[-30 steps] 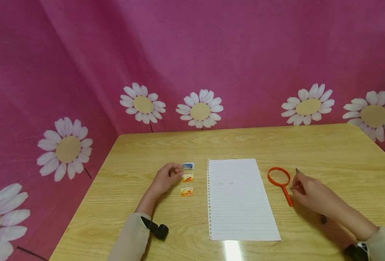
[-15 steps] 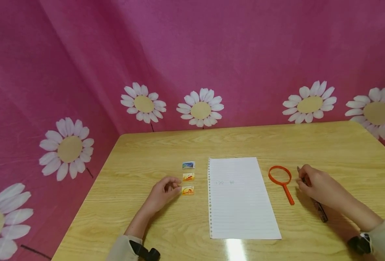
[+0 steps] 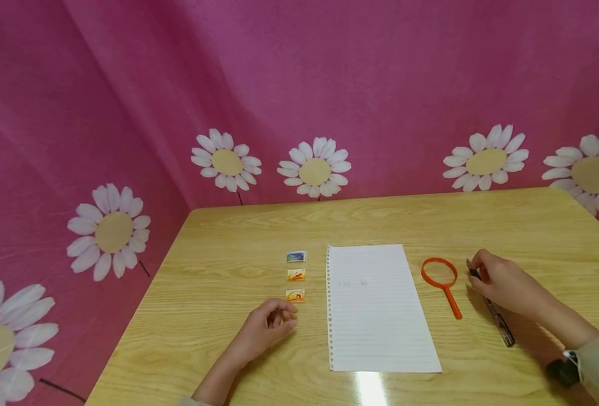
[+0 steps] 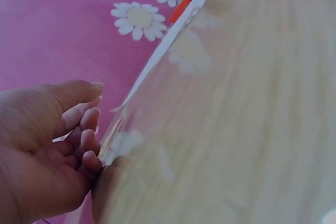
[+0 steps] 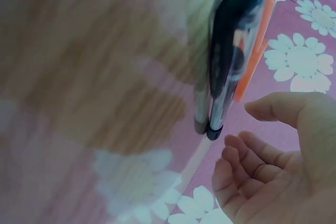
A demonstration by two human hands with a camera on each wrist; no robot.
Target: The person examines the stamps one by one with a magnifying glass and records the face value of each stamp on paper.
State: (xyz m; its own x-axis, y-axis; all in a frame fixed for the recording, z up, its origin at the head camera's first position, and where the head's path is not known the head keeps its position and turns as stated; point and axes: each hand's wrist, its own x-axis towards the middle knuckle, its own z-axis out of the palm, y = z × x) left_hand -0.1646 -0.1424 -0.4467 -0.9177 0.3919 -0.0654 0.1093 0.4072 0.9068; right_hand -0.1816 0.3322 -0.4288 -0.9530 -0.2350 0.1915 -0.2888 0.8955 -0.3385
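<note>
My left hand [image 3: 269,332] rests low over the wooden table, fingers loosely curled and holding nothing. Its index finger lies just below the nearest of three small stamp-like pictures. Two are yellow and red, the near one [image 3: 295,296] and the middle one [image 3: 296,275]; the far one [image 3: 296,256] is blue. On the right, a dark pen [image 3: 500,322] lies on the table beneath my right hand [image 3: 507,285]. In the right wrist view the thumb and fingers stand apart, with the pen [image 5: 226,56] outside them.
A lined sheet [image 3: 381,321] with punched holes and faint handwritten numbers lies mid-table. Between it and the pen sits an orange magnifying glass [image 3: 449,296]. A pink curtain with daisies [image 3: 381,84] rises behind the table [image 3: 228,237].
My left hand has moved from beside the blue picture toward me, past the near yellow one. My right hand has let go of the pen, which now lies on the table.
</note>
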